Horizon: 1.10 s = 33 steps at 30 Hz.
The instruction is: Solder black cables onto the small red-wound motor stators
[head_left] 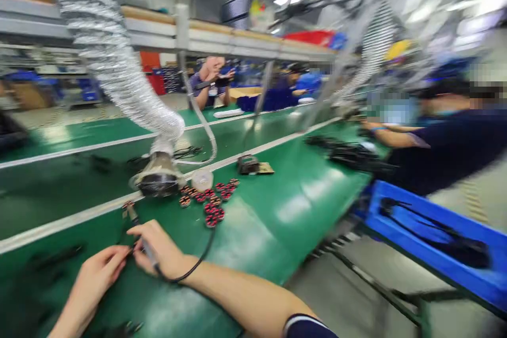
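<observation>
My right hand (158,251) is wrapped round a pen-like tool with a grey handle (149,254), which looks like a soldering iron. A black cable (198,263) runs from its rear end over my right wrist. My left hand (97,274) is closed in a pinch close to my right fingers; the small dark piece at its fingertips is too blurred to name. Just beyond my hands lies a small copper-coloured part (130,208) on a slim stem. Several round red-and-black coil-like parts (214,206) lie on the green bench top (261,227) ahead and to the right.
A silver flexible duct (106,58) hangs down to a dark nozzle (159,182) ahead. Nearby are a clear round container (202,180) and a dark device (249,165). A blue bin (435,222) with black cabled items stands at right. Co-workers (447,137) sit beside and across.
</observation>
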Each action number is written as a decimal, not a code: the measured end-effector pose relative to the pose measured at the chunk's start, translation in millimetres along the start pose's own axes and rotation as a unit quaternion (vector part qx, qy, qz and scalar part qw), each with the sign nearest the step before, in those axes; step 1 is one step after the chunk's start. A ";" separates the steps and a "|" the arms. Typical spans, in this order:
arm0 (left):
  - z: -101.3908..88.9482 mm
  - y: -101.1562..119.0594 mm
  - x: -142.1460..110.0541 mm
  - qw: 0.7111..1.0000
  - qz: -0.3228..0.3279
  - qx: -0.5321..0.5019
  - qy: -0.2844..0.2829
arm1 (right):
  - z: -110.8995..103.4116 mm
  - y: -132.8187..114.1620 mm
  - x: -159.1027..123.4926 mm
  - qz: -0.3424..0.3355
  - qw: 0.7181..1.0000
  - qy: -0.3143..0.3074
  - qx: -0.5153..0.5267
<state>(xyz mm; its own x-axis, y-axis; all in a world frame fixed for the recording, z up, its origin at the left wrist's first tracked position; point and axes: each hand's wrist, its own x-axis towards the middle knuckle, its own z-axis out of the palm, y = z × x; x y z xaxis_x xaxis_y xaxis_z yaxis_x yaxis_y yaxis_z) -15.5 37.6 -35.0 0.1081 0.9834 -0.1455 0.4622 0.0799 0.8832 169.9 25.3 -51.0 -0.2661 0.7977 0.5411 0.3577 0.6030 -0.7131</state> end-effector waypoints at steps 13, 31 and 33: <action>0.9 29.6 -16.4 0.993 -0.045 -0.108 -0.019 | 7.7 -1.3 -0.3 -0.008 0.997 0.057 0.053; -1.4 26.7 -15.6 0.995 -0.020 -0.084 -0.045 | 7.9 -1.1 0.5 0.000 0.998 0.047 0.039; -1.3 27.0 -16.9 0.996 -0.008 -0.070 -0.060 | 6.9 -2.1 1.1 -0.008 0.998 0.049 0.032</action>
<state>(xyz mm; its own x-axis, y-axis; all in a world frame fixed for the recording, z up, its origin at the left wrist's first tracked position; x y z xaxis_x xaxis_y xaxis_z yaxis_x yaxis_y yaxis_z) -6.1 23.3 -8.1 0.2096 0.9560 -0.2051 0.3379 0.1260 0.9327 162.8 24.9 -52.0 -0.1813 0.7859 0.5912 0.2952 0.6169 -0.7296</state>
